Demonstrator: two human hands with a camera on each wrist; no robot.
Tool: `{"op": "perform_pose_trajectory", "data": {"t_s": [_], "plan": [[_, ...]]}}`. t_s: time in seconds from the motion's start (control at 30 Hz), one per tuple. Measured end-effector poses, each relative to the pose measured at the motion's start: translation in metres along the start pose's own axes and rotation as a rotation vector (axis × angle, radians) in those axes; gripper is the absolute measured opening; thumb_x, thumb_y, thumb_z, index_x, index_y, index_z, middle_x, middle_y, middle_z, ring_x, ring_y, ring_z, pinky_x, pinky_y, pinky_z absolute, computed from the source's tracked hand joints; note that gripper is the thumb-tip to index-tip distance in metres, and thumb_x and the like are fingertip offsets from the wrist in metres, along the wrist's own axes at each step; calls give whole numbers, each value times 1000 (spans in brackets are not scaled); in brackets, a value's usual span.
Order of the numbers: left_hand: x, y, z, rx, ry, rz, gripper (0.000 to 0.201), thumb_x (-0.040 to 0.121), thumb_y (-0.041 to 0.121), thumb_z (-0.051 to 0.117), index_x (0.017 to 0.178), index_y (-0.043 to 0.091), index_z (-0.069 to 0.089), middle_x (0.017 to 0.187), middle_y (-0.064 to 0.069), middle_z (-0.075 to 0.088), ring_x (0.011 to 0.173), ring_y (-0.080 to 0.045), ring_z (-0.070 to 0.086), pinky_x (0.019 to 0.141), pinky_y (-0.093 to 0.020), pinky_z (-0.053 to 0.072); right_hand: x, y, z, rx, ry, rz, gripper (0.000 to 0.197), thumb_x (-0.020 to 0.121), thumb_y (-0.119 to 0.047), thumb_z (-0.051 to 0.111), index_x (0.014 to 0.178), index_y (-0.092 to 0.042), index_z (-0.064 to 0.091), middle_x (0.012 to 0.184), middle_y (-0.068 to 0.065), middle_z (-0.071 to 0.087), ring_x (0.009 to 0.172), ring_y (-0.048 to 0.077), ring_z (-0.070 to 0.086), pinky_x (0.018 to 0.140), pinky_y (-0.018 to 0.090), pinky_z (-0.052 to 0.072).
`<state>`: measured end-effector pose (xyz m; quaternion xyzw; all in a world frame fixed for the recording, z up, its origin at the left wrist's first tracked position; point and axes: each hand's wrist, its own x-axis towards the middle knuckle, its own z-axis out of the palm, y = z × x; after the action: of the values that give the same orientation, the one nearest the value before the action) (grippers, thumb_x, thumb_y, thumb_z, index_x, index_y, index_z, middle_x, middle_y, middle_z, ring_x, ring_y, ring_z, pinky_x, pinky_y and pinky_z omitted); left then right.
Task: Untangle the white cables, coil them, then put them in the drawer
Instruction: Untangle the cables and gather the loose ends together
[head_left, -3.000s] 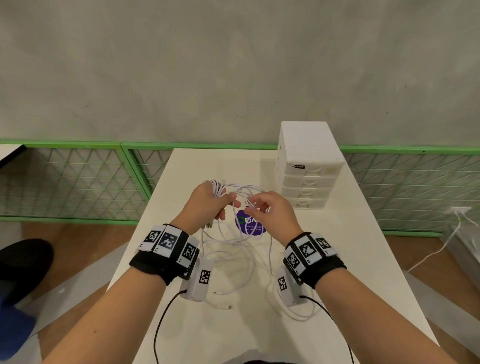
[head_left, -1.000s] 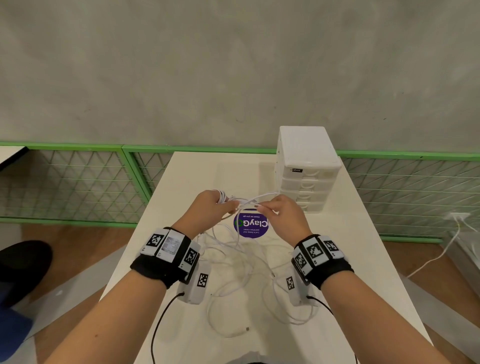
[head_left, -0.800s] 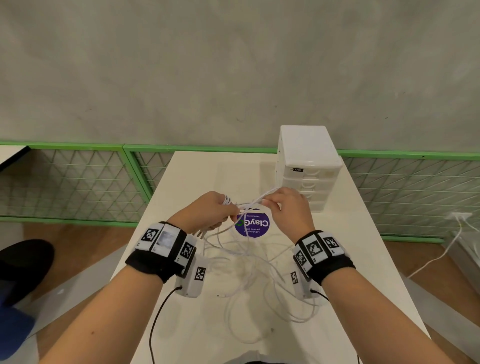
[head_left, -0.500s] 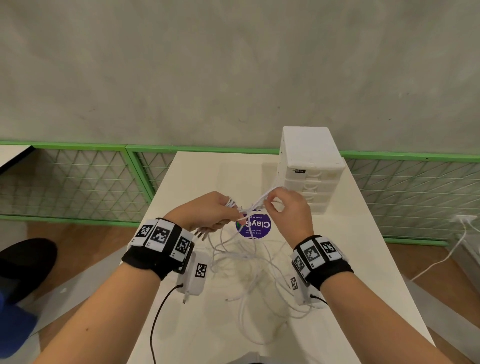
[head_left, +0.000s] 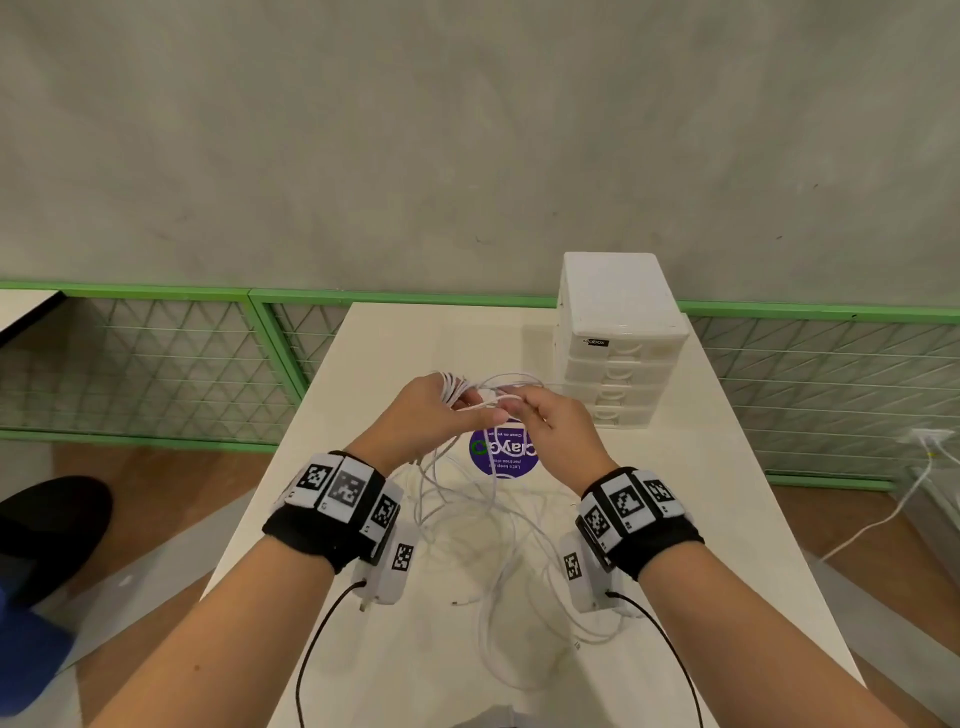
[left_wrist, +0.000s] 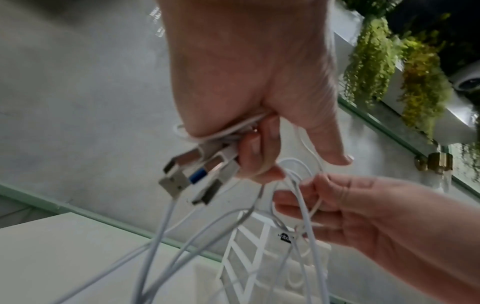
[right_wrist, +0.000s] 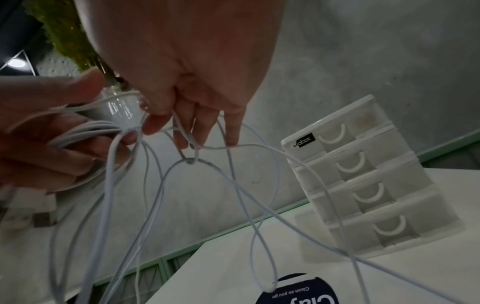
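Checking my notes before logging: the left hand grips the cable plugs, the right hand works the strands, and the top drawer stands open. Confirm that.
One error: the top drawer is closed, like the other three, as the right wrist view shows. The rest holds: the left hand grips the plugs, and the right hand works the strands.

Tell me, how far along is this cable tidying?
Early days. Done: the left hand grips the USB plugs gathered together. In hand: the right hand picks at strands of the white cables, where a small knot hangs below its fingers. Left: loose loops trail on the table, nothing is coiled, and the drawer unit looks closed.
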<state>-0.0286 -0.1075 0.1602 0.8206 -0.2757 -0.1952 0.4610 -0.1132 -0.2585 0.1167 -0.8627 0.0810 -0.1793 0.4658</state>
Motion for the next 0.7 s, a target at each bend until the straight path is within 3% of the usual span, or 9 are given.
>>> {"op": "perform_pose_trajectory", "data": {"t_s": [0.1,0.17,0.23,0.33,0.4,0.43,0.5,0.6,0.7], "plan": [[2,-5,9,116,98,35,49,64,39,86,81,3,58,68,4,52,62,-10,48,54,-19,37,-1,-1,4,51,-5,50,23,98,-24,44,83,-20,62,81,3,65,72,17,55,70,31,41],[4,-6,16,246,225,-1,51,60,47,85,80,11,56,70,9,51,62,-10,48,54,-24,36,-1,-3,6,160,-6,95,27,98,-20,43,76,-24,57,81,-1,61,77,15,52,73,26,40],[5,-5,22,315,355,-46,48,65,49,82,75,18,48,69,12,48,62,-8,48,50,-21,31,0,-8,4,247,-27,98,30,99,-16,41,73,-24,56,80,-4,59,77,6,51,72,14,38],[9,-7,26,319,466,-59,51,66,48,81,79,14,45,68,9,46,68,-16,54,47,-21,27,2,-13,-1,310,-72,96,31,99,-13,41,73,-21,57,80,-7,60,74,-4,52,70,6,38],[13,-11,26,271,502,-39,54,65,47,82,91,11,51,82,8,53,79,-16,57,56,-21,35,3,-15,-5,323,-69,108,31,98,-14,43,73,-22,59,80,-8,62,76,-2,54,72,6,39],[15,-13,26,230,487,-29,54,67,44,82,97,10,54,90,8,55,83,-13,56,64,-22,39,3,-15,-7,326,-45,115,28,97,-15,46,74,-22,62,80,-8,64,76,-1,56,73,7,40],[20,-15,24,111,379,26,40,73,35,80,95,7,60,86,5,64,76,-12,61,68,-26,43,3,-11,-9,373,75,150,17,91,-17,57,82,-18,71,82,-4,69,78,4,61,76,12,46],[20,-12,18,31,155,7,38,78,30,77,90,-4,64,76,-5,62,65,-15,55,64,-25,41,2,-2,-11,465,261,237,5,81,-12,70,83,-13,75,79,1,73,73,9,67,74,19,52],[18,-9,16,57,67,-46,44,76,35,78,88,-5,63,66,-1,53,55,-10,46,46,-13,32,1,3,-13,390,328,229,6,77,-16,74,76,-21,75,76,-6,73,71,5,67,72,16,50]]}}
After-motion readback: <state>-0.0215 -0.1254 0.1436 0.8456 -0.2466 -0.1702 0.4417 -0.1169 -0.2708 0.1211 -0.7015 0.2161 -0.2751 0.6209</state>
